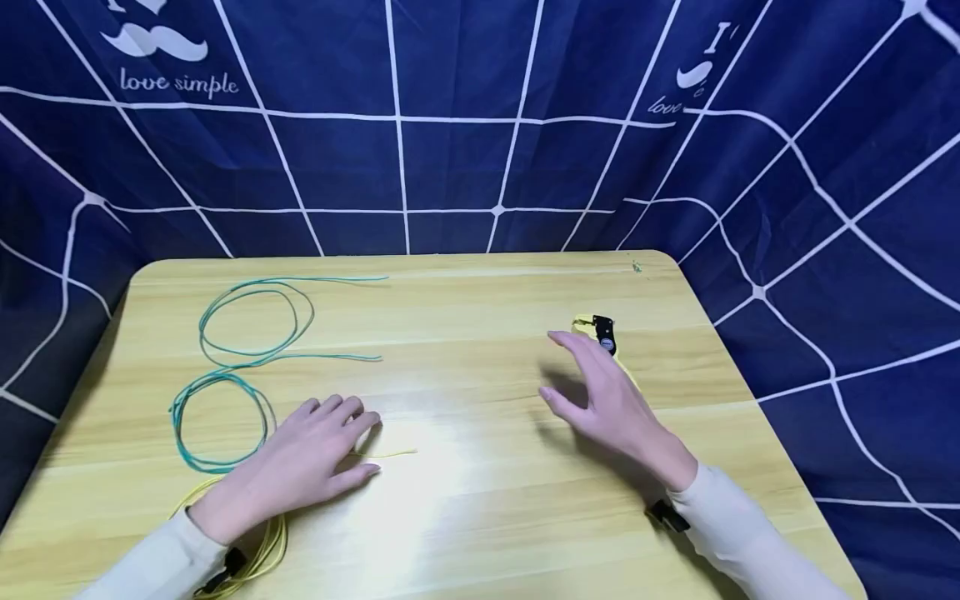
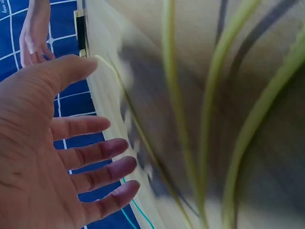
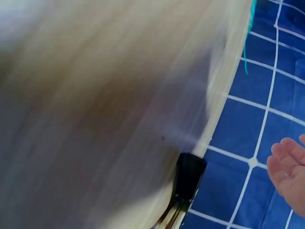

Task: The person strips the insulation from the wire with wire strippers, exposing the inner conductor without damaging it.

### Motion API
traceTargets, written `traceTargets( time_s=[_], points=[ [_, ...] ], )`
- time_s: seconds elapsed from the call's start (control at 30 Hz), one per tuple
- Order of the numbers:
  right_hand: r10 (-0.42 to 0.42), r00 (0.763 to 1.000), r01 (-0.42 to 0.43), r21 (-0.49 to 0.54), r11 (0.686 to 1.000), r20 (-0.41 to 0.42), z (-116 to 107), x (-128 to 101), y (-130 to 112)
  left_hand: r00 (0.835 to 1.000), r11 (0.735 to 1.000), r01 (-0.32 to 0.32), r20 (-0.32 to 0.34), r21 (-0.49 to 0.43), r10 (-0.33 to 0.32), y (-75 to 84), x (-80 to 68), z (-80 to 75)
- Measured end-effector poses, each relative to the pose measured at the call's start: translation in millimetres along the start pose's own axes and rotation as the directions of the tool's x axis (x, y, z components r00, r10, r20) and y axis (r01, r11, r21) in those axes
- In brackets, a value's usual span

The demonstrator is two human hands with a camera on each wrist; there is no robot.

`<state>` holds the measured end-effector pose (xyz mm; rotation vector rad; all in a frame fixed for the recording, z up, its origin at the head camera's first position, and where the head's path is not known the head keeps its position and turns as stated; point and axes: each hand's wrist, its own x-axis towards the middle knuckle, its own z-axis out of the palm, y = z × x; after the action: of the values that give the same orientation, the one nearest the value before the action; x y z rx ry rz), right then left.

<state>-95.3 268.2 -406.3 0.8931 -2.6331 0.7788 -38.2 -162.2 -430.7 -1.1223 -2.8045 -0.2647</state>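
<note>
My left hand [image 1: 318, 454] hovers low over the table with its fingers spread and slightly bent, holding nothing. Beneath it lies a yellow wire [image 1: 393, 454], whose free end sticks out past the thumb. The rest of that wire is coiled [image 1: 279, 542] under the left wrist, and its strands [image 2: 207, 109] loom close in the left wrist view. On the right, my right hand [image 1: 611, 400] is held above the table, fingers extended and grasping nothing. Just beyond its fingers lies a wire stripper [image 1: 604, 329] with a black head and yellow handles, partly hidden by the hand.
Two teal wire coils lie at the left, one farther back [image 1: 258, 362] and one nearer [image 1: 178, 421]. Small scraps [image 1: 637, 267] sit at the back right corner of the wooden table [image 1: 465, 333]. A dark blue curtain [image 1: 457, 167] with white lines surrounds the table's back and sides.
</note>
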Motion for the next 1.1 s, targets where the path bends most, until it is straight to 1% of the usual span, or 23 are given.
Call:
traceTargets(
  time_s=[0.07, 0.13, 0.23, 0.27, 0.33, 0.47, 0.53, 0.67, 0.8, 1.0, 1.1],
  points=[
    [0.089, 0.996, -0.088, 0.045, 0.995, -0.005, -4, -1, 3, 1.0, 1.0, -0.004, -0.022, 0.031, 0.004, 1.0, 0.4, 2.0],
    [0.168, 0.986, -0.165, 0.103, 0.981, -0.02, -6, -3, 8, 0.999, 0.998, -0.005, -0.043, 0.06, 0.007, 1.2, 0.6, 3.3],
    [0.253, 0.966, -0.24, 0.175, 0.955, -0.054, -6, -6, 16, 0.999, 0.999, 0.005, -0.05, 0.053, -0.002, -0.1, 0.7, 3.6],
    [0.271, 0.96, -0.254, 0.198, 0.947, -0.067, -6, -7, 18, 0.999, 0.999, 0.008, -0.043, 0.038, -0.006, -0.8, 0.8, 3.1],
    [0.31, 0.947, -0.283, 0.232, 0.931, -0.085, -8, -8, 24, 1.0, 0.999, 0.024, -0.013, -0.022, -0.024, -2.9, 0.6, 1.8],
    [0.365, 0.927, -0.33, 0.282, 0.901, -0.082, -12, -11, 32, 0.996, 0.986, 0.086, 0.052, -0.145, -0.079, -6.9, -1.0, -2.0],
    [0.383, 0.921, -0.347, 0.289, 0.892, -0.076, -14, -12, 36, 0.993, 0.98, 0.105, 0.066, -0.166, -0.096, -8.0, -1.2, -3.2],
    [0.397, 0.915, -0.365, 0.265, 0.892, -0.076, -17, -15, 42, 0.995, 0.984, 0.091, 0.064, -0.151, -0.082, -8.7, 0.3, -2.1],
    [0.428, 0.901, -0.404, 0.228, 0.886, -0.066, -19, -18, 47, 0.996, 0.984, 0.081, 0.057, -0.156, -0.073, -6.0, 2.6, -1.1],
    [0.479, 0.878, -0.466, 0.206, 0.86, -0.013, -18, -22, 53, 0.995, 0.982, 0.094, 0.053, -0.161, -0.087, 0.5, 3.8, 0.8],
    [0.51, 0.86, -0.498, 0.213, 0.841, -0.002, -19, -24, 56, 0.995, 0.983, 0.093, 0.042, -0.161, -0.087, 1.6, 4.6, 3.0]
  ],
)
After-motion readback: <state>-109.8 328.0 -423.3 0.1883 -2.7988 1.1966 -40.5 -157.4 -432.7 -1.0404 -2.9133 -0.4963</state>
